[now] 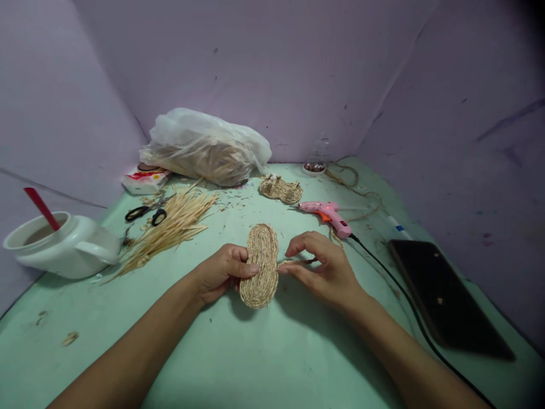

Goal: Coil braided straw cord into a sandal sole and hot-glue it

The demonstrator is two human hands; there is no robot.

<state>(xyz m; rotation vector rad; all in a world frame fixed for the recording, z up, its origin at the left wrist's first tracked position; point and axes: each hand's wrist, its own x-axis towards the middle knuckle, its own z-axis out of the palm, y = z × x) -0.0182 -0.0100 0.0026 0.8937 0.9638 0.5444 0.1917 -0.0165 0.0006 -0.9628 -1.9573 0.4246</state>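
Note:
An oval sole-shaped coil of twisted straw cord (264,261) stands over the table, its narrow ends up and down. Its left side is in my left hand (223,272), the thumb pressed on the front face and the fingers partly hidden behind. From the coil's right edge a loose length of straw cord (300,262) runs into my right hand (326,267). There the thumb lies along the cord while the index finger arches above it; the other fingers are curled and partly hidden. A pink glue gun (327,215) lies just beyond my right hand.
Behind lie another straw piece (281,189), a dish of beads (314,168) and a plastic bag of straw (204,150). Left are loose straw strips (170,224), black-handled scissors (147,211) and a white pitcher (63,244). A dark tablet (447,295) and the gun's black cable (404,292) lie right.

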